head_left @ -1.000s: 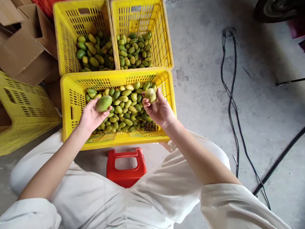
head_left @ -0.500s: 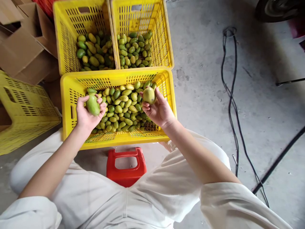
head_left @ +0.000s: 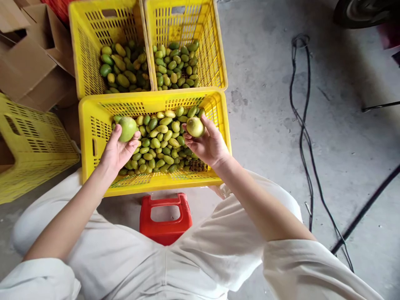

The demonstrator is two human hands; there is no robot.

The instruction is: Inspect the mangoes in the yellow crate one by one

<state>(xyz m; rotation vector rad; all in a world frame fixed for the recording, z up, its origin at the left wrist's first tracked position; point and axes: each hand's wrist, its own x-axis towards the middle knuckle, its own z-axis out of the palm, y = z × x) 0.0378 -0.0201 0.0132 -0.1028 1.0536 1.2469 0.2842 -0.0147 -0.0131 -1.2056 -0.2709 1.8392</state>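
In my left hand [head_left: 116,153] is a smooth green mango [head_left: 127,129], its rounded end turned up toward me. My right hand [head_left: 212,146] has its fingers and thumb around a paler yellow-green mango [head_left: 195,126]. Both hands are above a yellow plastic crate [head_left: 165,182], the left over its left side and the right over its right side. Many small green and yellowish mangoes [head_left: 162,143] lie in this crate. At its lower right corner a patch of the dark slotted bottom shows.
Two more yellow crates [head_left: 75,54] [head_left: 222,62] with mangoes stand behind the front one. Another yellow crate [head_left: 37,146] lies at the left by cardboard boxes [head_left: 31,66]. Between my legs is a red plastic stool [head_left: 165,231]. Black cables [head_left: 303,121] run over the floor at right.
The mango in my left hand has turned from lying lengthwise to showing its round end, and sits slightly higher on the fingertips. The right-hand mango has rotated a little.
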